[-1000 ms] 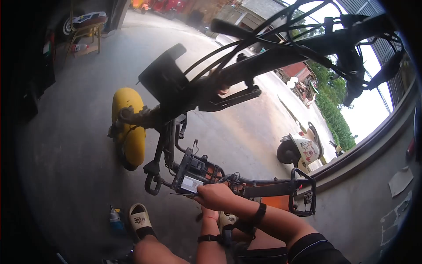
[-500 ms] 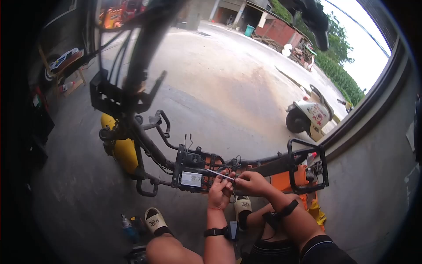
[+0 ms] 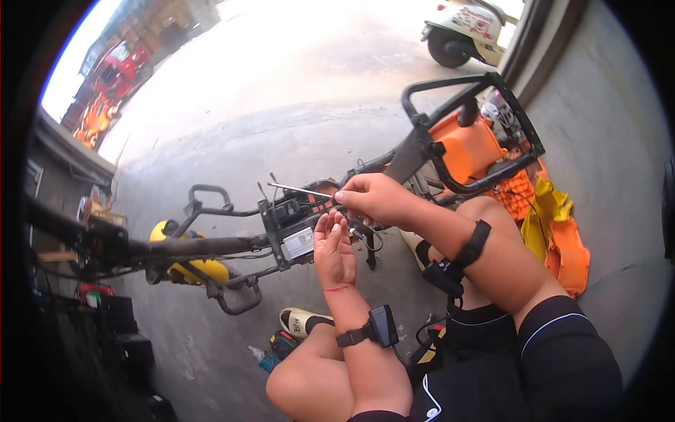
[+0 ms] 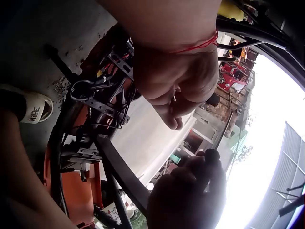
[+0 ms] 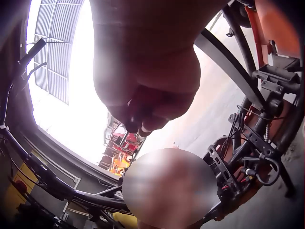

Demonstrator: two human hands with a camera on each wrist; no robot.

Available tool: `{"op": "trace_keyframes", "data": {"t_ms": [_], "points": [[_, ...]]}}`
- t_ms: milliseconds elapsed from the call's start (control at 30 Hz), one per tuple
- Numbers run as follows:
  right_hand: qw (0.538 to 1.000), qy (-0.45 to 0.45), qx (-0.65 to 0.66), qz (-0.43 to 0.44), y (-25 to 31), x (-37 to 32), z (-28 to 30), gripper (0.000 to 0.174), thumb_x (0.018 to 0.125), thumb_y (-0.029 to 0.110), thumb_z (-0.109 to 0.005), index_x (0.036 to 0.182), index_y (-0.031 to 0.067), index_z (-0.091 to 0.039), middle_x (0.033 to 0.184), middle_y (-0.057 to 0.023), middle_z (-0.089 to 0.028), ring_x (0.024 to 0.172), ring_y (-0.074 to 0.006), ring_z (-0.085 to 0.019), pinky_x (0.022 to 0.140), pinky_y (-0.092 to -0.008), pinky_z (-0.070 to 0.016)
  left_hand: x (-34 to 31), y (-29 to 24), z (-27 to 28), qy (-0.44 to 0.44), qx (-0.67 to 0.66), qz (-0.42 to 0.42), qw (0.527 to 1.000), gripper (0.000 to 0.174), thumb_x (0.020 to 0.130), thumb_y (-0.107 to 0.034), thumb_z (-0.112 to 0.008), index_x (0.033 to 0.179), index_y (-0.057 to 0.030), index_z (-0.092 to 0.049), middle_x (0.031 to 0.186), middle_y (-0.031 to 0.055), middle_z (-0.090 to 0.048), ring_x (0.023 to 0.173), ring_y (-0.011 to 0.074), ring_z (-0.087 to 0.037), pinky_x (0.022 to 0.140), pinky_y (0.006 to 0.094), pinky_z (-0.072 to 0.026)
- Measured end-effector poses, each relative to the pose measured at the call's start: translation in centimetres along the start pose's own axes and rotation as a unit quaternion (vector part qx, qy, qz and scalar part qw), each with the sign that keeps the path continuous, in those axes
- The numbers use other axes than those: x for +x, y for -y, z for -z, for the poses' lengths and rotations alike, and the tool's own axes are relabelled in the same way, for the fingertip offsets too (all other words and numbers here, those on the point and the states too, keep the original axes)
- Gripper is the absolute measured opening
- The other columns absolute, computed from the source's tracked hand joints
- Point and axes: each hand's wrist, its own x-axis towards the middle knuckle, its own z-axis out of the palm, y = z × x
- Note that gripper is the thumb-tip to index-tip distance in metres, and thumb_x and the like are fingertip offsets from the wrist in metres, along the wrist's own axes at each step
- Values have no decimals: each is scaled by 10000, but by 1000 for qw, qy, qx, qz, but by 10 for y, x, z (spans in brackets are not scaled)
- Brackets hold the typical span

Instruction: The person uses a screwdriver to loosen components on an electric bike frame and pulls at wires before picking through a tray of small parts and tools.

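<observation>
My right hand (image 3: pixel 376 199) pinches a slim metal rod (image 3: pixel 299 190), which points left over a stripped black scooter frame (image 3: pixel 204 246). Any handle on the rod is hidden inside that hand. Just below it, my left hand (image 3: pixel 336 257) is raised with the palm showing and the fingers loosely bent, apart from the rod. Left of the left hand, a silver box (image 3: pixel 298 244) sits in the frame beside a black part and cables. The left wrist view shows the left hand (image 4: pixel 176 76) above and the right hand (image 4: pixel 188 195) below.
Orange panels (image 3: pixel 568 257) and a yellow piece (image 3: pixel 541 218) lie at the right. A blue tool (image 3: pixel 264 359) is on the floor by my foot. The frame's rear loop (image 3: pixel 485 133) rises near my right arm. A white scooter (image 3: pixel 467 32) stands beyond.
The view has swung down and left. My left hand let go of the rod it touched half a second ago; the right hand keeps it, lifted toward me.
</observation>
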Motion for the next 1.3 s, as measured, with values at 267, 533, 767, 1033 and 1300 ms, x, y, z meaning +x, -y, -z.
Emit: {"op": "trace_keyframes", "data": {"t_ms": [267,533,767,1033,1300], "points": [[996,-61,-52,26,-18,1,33,259,959,269,-639,1005,15,-654,753,-28,-646,602,-73,-559,537,-239,-454,20,23,-21,-15,-43,15,999,251,1064,-166,-391,1232,-4,-482,1325,172,-551,1260,252,-538,1069,369,-486],[991,-20,-102,81,-21,-10,41,263,942,248,-663,991,-10,-658,845,-60,-668,765,-97,-609,672,-269,-496,18,0,-17,32,-206,-25,978,265,1057,-229,-425,1065,-19,-585,1374,176,-563,1350,330,-463,1151,498,-376],[988,69,-88,104,-13,-18,33,342,909,294,-679,1087,2,-678,935,-130,-713,767,-159,-666,679,-320,-535,-4,-65,-28,54,-203,-116,971,226,1007,-259,-542,1116,-97,-654,1292,72,-646,1268,245,-555,1107,448,-424],[966,79,-153,196,-13,-33,37,347,908,315,-683,1060,3,-694,898,-121,-711,831,-179,-674,743,-328,-527,-19,-82,-49,63,-180,-105,976,211,996,-254,-564,1126,-110,-648,1226,30,-671,1185,203,-607,1036,399,-491],[977,97,-95,165,-6,-39,58,339,893,324,-699,1048,23,-703,899,-84,-712,808,-149,-656,720,-309,-522,-22,-93,-71,61,-61,-64,994,212,1021,-286,-517,1131,-138,-620,1183,8,-678,1140,166,-625,990,365,-519]]}}
